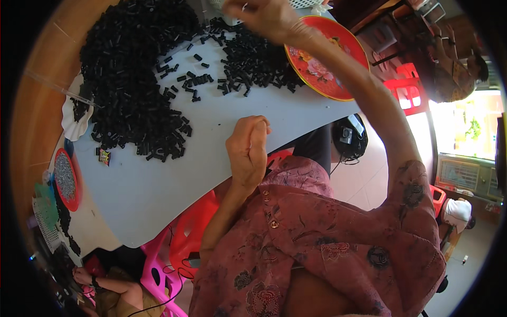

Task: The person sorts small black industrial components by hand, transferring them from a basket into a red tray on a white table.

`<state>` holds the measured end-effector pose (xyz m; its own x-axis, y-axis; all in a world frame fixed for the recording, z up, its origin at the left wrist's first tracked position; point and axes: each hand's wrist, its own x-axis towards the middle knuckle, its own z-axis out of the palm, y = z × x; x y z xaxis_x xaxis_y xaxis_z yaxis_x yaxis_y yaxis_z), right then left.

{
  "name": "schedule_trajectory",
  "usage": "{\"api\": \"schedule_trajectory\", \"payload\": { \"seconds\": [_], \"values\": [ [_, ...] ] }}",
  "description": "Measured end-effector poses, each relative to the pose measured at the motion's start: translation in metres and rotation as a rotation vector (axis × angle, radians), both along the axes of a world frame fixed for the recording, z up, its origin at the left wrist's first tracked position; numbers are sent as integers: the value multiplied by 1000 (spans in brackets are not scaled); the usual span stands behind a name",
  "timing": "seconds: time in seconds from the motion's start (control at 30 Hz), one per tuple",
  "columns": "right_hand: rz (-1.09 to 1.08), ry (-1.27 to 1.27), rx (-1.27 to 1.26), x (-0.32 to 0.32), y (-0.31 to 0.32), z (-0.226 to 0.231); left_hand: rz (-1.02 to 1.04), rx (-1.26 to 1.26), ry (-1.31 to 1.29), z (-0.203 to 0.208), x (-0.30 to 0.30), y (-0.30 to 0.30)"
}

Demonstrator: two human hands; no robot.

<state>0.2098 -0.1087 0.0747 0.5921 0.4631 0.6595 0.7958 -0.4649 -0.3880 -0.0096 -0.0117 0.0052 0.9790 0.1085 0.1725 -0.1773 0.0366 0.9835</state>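
Note:
My left hand point(249, 150) is closed above the near edge of the pale table point(206, 153), its fingers curled in. Whatever it may hold is hidden. Stretched far forward, my right hand point(266, 18) hangs over the table's far side, next to a white perforated basket point(306, 3). Its fingers are bent together, partly cut by the picture's top edge, and I cannot make out what is in them. Small black cylindrical plastic parts point(132, 74) form a large heap at the left. A second, looser pile of black parts point(253, 58) lies below my right hand.
A red, flower-patterned round tray point(327, 68) with a yellow rim lies under my right forearm. At the left are a red dish point(77, 185) of small shiny pieces and a small colourful packet point(104, 157). Red plastic chairs point(195, 227) and another person point(119, 293) are nearby.

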Motion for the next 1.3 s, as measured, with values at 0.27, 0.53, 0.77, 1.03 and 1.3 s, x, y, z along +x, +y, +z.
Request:
{"api": "schedule_trajectory", "payload": {
  "seconds": [0.27, 0.53, 0.77, 1.03, 1.3],
  "values": [
    [117, 175, -526, -6, 70, -46, -23, 28, -50, -4, 0, 3],
    [98, 644, -73, -48, 34, -21, 2, -121, 79, -5, -8, 7],
    [148, 1188, 308, -115, -18, -27, 126, -82, -66, 1, 1, 11],
    [159, 1322, 529, -151, -34, -53, 179, 193, -182, -6, 4, 4],
    [299, 1136, 393, -153, -43, -63, 220, 372, -128, -6, 2, 0]
  ]
}}
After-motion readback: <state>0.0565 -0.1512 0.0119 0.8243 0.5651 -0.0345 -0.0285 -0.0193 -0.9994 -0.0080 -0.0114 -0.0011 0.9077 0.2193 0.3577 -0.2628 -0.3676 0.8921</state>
